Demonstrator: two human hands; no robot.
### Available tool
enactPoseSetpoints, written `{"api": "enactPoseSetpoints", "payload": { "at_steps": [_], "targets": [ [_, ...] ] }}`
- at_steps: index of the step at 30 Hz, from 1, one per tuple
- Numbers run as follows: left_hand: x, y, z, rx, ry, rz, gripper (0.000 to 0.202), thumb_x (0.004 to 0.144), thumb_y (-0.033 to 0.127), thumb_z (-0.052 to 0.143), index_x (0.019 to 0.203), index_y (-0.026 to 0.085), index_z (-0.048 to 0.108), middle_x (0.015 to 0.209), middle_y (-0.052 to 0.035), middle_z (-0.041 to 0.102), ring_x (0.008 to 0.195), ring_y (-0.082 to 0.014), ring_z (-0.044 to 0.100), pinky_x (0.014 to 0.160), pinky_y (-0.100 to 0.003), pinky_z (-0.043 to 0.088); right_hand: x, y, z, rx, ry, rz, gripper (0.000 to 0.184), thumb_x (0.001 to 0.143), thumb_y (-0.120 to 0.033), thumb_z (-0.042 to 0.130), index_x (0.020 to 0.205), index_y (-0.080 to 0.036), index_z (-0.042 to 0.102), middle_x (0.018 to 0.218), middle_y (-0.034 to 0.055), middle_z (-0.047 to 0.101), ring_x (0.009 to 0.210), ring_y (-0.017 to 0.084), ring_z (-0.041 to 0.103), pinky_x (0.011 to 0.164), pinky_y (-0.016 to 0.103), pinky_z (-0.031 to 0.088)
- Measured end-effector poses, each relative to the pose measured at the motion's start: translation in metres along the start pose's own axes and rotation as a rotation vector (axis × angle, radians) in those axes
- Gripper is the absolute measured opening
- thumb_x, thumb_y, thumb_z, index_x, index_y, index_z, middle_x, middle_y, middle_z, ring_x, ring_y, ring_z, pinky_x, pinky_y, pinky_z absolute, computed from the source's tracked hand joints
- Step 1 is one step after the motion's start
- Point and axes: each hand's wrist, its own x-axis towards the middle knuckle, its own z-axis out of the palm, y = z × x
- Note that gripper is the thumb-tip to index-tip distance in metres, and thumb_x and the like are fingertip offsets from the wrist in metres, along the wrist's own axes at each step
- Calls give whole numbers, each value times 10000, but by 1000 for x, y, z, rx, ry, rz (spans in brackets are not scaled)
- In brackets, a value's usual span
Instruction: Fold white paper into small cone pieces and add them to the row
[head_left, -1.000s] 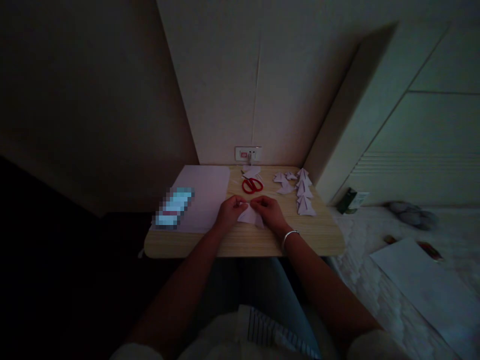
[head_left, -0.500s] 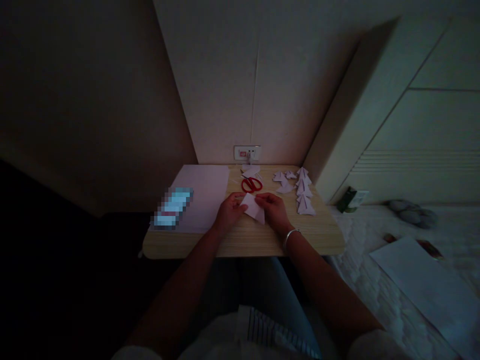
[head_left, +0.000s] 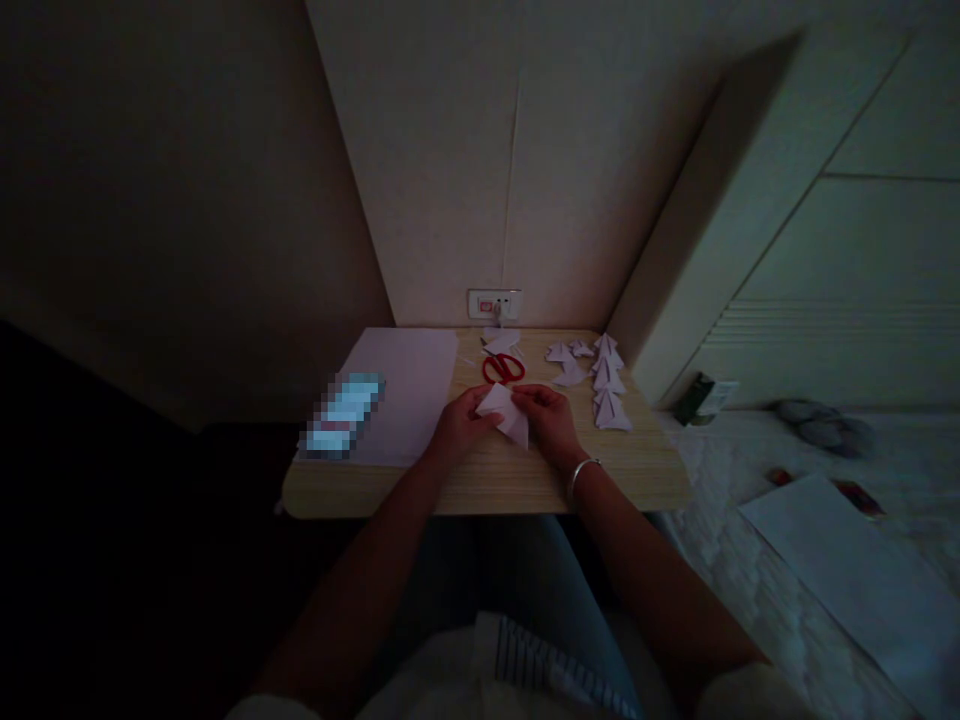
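Note:
A small piece of folded white paper [head_left: 512, 420] is held between my two hands above the front middle of the wooden table. My left hand [head_left: 459, 425] grips its left side, thumb lying across the paper. At the upper right edge, the fingertips of my right hand [head_left: 547, 410] pinch the paper; a bracelet is on that wrist. Just beyond the hands lie red-handled scissors [head_left: 503, 368]. To the right, folded paper pieces [head_left: 609, 380] stand in a column, with several smaller folded pieces [head_left: 568, 362] beside them.
Large white sheets [head_left: 401, 380] cover the table's left part, with a lit, blurred-out phone [head_left: 345, 413] on them. Paper scraps [head_left: 501, 342] lie behind the scissors, below a wall socket [head_left: 494, 304]. A bed [head_left: 720, 520] with another sheet [head_left: 847, 560] is at the right.
My left thumb has slid right across the paper, and a flap at its upper left now looks folded over. My right hand stays at the paper's right edge.

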Motion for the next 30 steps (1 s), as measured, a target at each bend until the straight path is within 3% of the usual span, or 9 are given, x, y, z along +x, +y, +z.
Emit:
{"api": "enactPoseSetpoints", "payload": {
  "at_steps": [5, 13, 16, 21, 30],
  "targets": [
    [0, -1, -3, 64, 87, 21, 398, 683, 238, 641, 1070, 147, 618, 1080, -89, 670, 943, -199, 629, 862, -345, 471, 0, 2, 0, -33, -39, -5, 256, 597, -307, 734, 821, -196, 680, 742, 4, 685, 622, 130, 581, 622, 279, 441],
    [-1, 7, -5, 29, 167, 0, 358, 679, 241, 629, 1018, 131, 655, 1019, -78, 693, 897, -185, 638, 825, -312, 482, -2, -1, 3, -134, -82, -25, 314, 607, -318, 715, 894, -194, 687, 748, 17, 684, 644, 144, 578, 631, 281, 457],
    [-3, 7, -4, 75, 140, 10, 323, 676, 236, 623, 979, 136, 672, 971, -69, 704, 852, -182, 644, 792, -304, 491, -2, -1, 4, -153, -107, -23, 301, 621, -341, 709, 885, -199, 687, 756, 19, 684, 637, 144, 571, 615, 277, 448],
    [-6, 6, -1, 178, 21, -6, 310, 671, 237, 631, 963, 149, 680, 886, -53, 715, 763, -173, 642, 695, -279, 496, -4, -3, 4, -191, -131, -9, 213, 643, -385, 689, 708, -184, 662, 643, -1, 640, 558, 121, 518, 544, 255, 406],
    [-6, 7, 1, 109, 70, -33, 212, 660, 316, 672, 787, 147, 654, 729, -23, 681, 658, -138, 598, 628, -252, 465, -6, 1, 4, -236, -182, -33, 244, 682, -427, 654, 664, -187, 616, 561, -26, 564, 492, 101, 432, 483, 240, 334]
  ]
}}
